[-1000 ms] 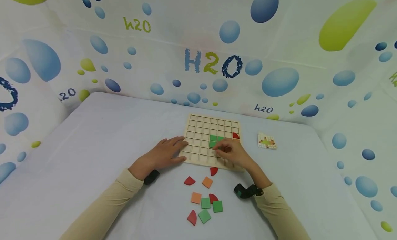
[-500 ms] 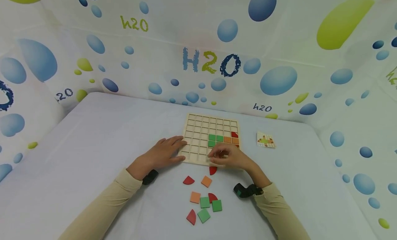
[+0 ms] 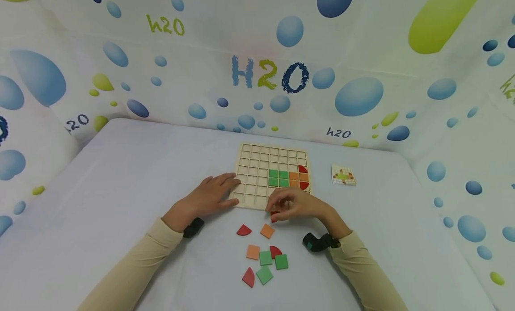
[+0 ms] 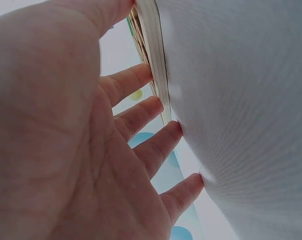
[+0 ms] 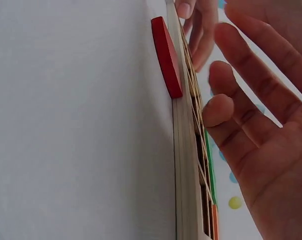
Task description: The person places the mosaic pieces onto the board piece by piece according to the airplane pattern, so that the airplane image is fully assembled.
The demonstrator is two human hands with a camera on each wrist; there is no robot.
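Note:
A wooden grid board [image 3: 251, 171] lies on the white table. Green squares [image 3: 273, 173], orange squares [image 3: 294, 176] and two red quarter-circles [image 3: 304, 186] fill cells toward its right side. My left hand [image 3: 211, 194] rests with spread fingers along the board's left edge; the left wrist view shows its fingertips [image 4: 146, 73] against that edge. My right hand [image 3: 299, 203] hovers over the front edge, fingers loosely bent and holding nothing. Close under its fingertips, a red quarter-circle piece [image 5: 166, 57] lies against the board's front side, partly hidden in the head view.
Loose pieces lie in front of the board: red quarter-circles [image 3: 243, 230], orange squares [image 3: 267, 231] and green squares [image 3: 264, 275]. A small pattern card [image 3: 343, 175] lies to the board's right. A printed cloth [image 3: 193, 78] hangs behind the table.
My right hand has moved back from the board's cells toward its front edge, uncovering the green and orange squares and a second red quarter-circle. My left hand has stayed at the left edge.

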